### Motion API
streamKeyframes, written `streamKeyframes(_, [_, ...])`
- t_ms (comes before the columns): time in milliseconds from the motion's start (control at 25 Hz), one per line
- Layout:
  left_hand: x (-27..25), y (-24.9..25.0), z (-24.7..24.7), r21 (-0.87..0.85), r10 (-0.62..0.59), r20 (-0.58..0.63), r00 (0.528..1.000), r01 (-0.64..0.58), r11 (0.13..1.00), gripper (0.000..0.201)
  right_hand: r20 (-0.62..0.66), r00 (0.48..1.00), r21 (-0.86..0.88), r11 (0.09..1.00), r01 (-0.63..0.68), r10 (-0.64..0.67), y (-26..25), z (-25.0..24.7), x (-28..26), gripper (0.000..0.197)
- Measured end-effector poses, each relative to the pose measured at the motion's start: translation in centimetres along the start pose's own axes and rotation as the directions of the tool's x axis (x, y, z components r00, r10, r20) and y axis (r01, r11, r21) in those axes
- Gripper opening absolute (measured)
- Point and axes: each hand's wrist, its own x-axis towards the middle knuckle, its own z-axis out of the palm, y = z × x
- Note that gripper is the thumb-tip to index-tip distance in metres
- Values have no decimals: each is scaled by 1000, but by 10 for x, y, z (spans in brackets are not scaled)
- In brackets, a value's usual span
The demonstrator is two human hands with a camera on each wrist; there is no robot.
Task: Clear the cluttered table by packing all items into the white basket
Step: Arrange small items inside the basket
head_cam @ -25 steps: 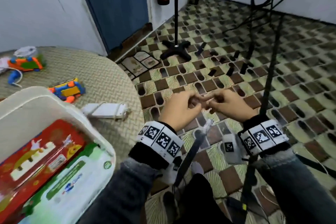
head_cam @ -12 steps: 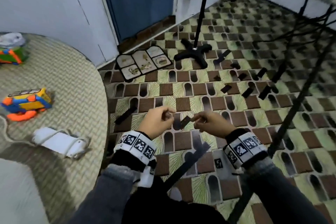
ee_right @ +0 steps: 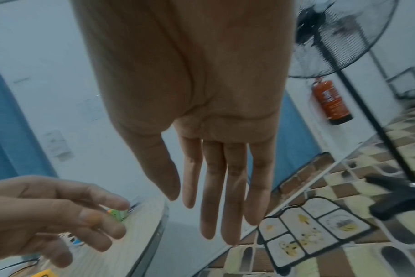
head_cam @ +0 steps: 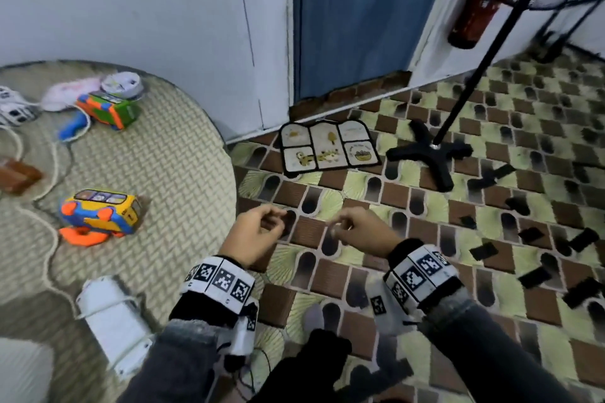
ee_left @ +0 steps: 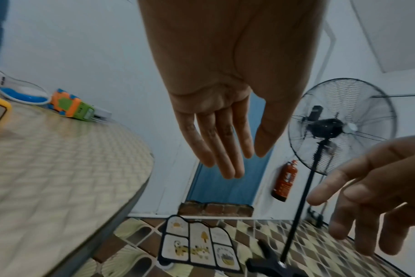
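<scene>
Both hands hang in the air over the tiled floor, just right of the round table point(head_cam: 170, 173). My left hand point(head_cam: 262, 226) and right hand point(head_cam: 347, 226) hold nothing, and their fingers are relaxed and a little apart. In the wrist views the left hand's fingers point(ee_left: 225, 150) and the right hand's fingers point(ee_right: 225, 196) point straight out. On the table lie a yellow toy bus point(head_cam: 98, 216), a green and orange toy truck point(head_cam: 109, 109), a white corded box point(head_cam: 111, 321), a brown block point(head_cam: 16, 175) and a white power strip point(head_cam: 13, 108). A corner of the white basket point(head_cam: 19, 366) shows at bottom left.
A black fan stand point(head_cam: 429, 154) rises from the floor at the right. A small picture mat point(head_cam: 327, 147) lies by the blue door point(head_cam: 353, 10). A red fire extinguisher point(head_cam: 474, 0) hangs on the wall. Black strips point(head_cam: 530, 275) litter the tiles at right.
The two hands, fingertips together a second ago, have drawn apart and loosened. The view has swung left, so more of the table shows and the basket has slid almost out of sight.
</scene>
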Motion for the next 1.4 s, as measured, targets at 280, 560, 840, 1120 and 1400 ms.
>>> streamKeyframes(280, [98,1,-70,-11,-82,-248,965,81,997,17,224,961,-72,980,185,-165,-67,-46,146,12])
streamKeyframes(560, [162,-25,-134,-126,-249,-504,827,215,969,15,406,874,-162,920,357,-268,-139,-58,283,20])
streamKeyframes(840, [227,-47,-203,-294,-381,-775,505,246,924,15,558,683,-72,793,605,-471,-237,-61,418,18])
streamKeyframes(1120, [252,-56,-252,-365,-428,-878,215,277,889,17,676,452,54,652,756,-581,-333,-45,508,21])
streamKeyframes(1400, [253,-96,-310,-395,-427,-904,37,313,864,18,740,243,184,536,824,-627,-423,21,555,22])
